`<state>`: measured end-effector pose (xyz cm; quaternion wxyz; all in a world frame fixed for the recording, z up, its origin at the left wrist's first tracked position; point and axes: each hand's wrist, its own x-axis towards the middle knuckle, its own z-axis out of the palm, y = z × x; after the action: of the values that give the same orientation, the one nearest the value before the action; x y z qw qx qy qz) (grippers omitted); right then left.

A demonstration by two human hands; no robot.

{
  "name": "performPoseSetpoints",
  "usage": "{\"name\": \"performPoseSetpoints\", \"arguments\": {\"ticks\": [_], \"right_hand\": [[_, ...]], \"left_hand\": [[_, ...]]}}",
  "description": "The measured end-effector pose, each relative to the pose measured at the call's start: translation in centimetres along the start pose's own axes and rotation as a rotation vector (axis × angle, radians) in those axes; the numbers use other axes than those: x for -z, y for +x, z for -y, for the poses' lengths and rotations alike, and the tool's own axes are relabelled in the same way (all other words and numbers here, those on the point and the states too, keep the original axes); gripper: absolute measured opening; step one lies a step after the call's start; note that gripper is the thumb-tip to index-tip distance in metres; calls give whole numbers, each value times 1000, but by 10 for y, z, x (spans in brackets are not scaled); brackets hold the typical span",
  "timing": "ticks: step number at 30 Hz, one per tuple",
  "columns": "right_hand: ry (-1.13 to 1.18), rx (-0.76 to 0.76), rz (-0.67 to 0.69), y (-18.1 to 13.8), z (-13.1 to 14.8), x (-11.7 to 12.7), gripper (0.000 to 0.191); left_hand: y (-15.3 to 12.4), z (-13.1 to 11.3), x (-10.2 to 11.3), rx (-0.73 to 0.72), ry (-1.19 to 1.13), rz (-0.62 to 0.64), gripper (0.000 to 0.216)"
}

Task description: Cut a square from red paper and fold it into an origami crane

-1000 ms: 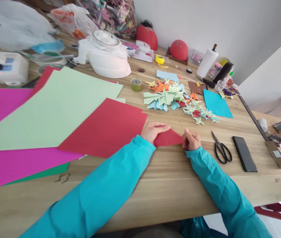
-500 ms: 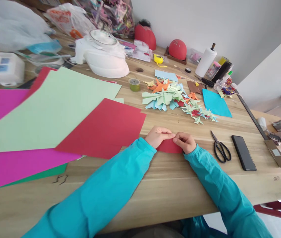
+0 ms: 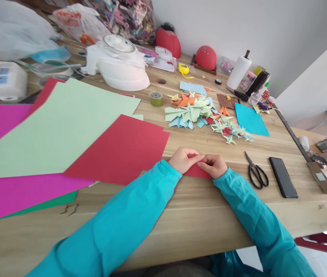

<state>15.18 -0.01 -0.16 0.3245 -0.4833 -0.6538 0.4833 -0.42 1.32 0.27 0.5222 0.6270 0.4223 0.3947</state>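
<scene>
A small piece of red paper (image 3: 197,172) lies on the wooden table between my hands, partly hidden under the fingers. My left hand (image 3: 184,159) is closed on its left side, thumb and index finger pinching the far edge. From the right, my right hand (image 3: 214,165) pinches the same paper, its fingertips meeting those of the left. Just left of my left hand is a large red sheet (image 3: 123,150). Black-handled scissors (image 3: 257,172) rest to the right of my right hand, with a black phone (image 3: 283,177) beyond them.
Folded paper stars and shapes (image 3: 198,111) are heaped behind my hands. A turquoise sheet (image 3: 252,120) lies to their right. Large green (image 3: 62,127) and magenta (image 3: 33,192) sheets cover the left side. A tape roll (image 3: 155,99) and a white lamp-like object (image 3: 123,63) stand farther back.
My right hand has shifted slightly left along the paper's far edge. A bit of red paper now shows above my left fingers. Both hands keep their pinch.
</scene>
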Motion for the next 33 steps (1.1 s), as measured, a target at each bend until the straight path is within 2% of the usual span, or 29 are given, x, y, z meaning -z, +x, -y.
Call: {"name": "performPoseSetpoints", "arguments": {"ticks": [8,14,18,25,30,33], "right_hand": [[1,43,-41,-1,2,1,41],[120,-58,-118,1,-5,3,44],[195,-72,-191,2,-7,5,42],[287,-92,-234,4,-6,3,39],[226,-78,-271,5,-7,2,38],[237,-82,-283,5,-9,2,39]], "left_hand": [[2,2,1,75,-33,10,38],[4,1,6,148,-269,-120,40],[3,4,6,171,-233,-185,40],[3,11,2,98,-148,-176,37],[0,9,-2,-50,-53,-155,38],[0,12,-3,-49,-28,-170,41]]}}
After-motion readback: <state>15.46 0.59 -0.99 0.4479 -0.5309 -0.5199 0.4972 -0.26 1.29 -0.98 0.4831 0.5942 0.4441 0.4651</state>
